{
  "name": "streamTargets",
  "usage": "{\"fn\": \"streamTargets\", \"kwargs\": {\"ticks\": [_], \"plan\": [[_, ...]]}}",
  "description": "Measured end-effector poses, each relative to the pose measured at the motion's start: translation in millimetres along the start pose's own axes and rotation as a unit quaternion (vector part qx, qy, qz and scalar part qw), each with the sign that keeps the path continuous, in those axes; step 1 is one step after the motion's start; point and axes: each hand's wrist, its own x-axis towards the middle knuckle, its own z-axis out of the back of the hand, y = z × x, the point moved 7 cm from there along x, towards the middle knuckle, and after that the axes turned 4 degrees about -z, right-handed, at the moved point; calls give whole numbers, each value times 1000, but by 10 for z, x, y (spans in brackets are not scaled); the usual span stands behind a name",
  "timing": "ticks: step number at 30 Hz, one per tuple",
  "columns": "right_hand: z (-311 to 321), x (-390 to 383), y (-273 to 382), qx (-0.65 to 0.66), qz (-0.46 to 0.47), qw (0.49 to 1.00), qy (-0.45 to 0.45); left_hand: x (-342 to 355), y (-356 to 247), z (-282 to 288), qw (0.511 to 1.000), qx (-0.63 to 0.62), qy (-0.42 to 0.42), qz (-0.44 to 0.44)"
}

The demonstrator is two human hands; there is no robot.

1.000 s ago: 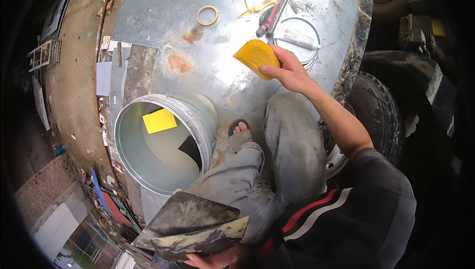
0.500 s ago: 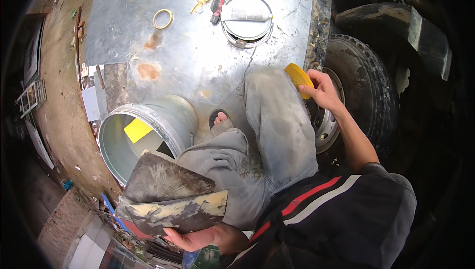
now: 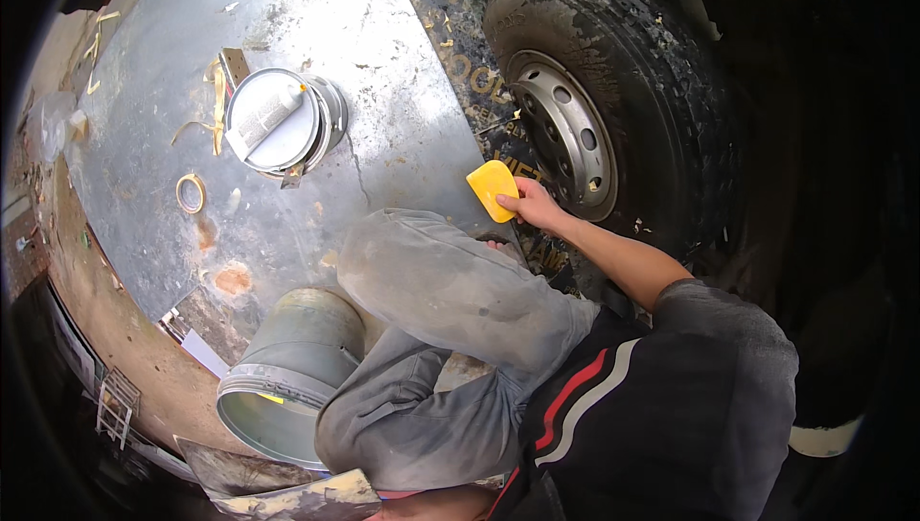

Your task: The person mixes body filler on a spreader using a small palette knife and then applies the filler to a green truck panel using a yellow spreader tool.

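Observation:
In my right hand point(image 3: 535, 206) is a flat yellow plastic spreader point(image 3: 491, 187), pinched at its edge and raised beside my right knee, near the truck wheel. Down at the lower edge, my left hand point(image 3: 422, 506) supports a putty-smeared board point(image 3: 297, 502); most of its fingers are cut off or out of sight. A second dark, scuffed plate point(image 3: 235, 468) lies against that board. Next to them a grey-green bucket point(image 3: 311, 329) rests tilted on its side, mouth toward me. Part of a yellow piece point(image 3: 272, 398) shows inside the bucket.
A large wheel point(image 3: 565, 128) stands on the right. On the metal sheet point(image 3: 402, 70) sit a round tin point(image 3: 331, 118) with a white tube point(image 3: 266, 123) across its lid, and a tape roll point(image 3: 191, 193). A small metal rack point(image 3: 117, 406) stands far left.
My view has swung right, so the wheel shows more fully and the boards sit lower. My right hand, still holding the yellow spreader, has come away from my knee.

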Motion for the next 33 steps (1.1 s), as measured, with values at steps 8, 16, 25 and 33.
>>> {"fn": "streamTargets", "kwargs": {"ticks": [8, 16, 25, 33], "plan": [[-60, 540, 174, -190, 116, 975, 0, 345, 213, 13, 998, -49, 37, -25], [-5, 321, -443, -141, 107, 983, -42, 532, 789, -352, 979, -121, 156, 44], [-254, -487, -807, 137, 217, 965, 59, 1, 1173, -429, 961, -109, 196, 159], [335, -820, -213, -13, 190, 975, -111, 166, 1061, -237, 942, -211, 168, 199]]}}
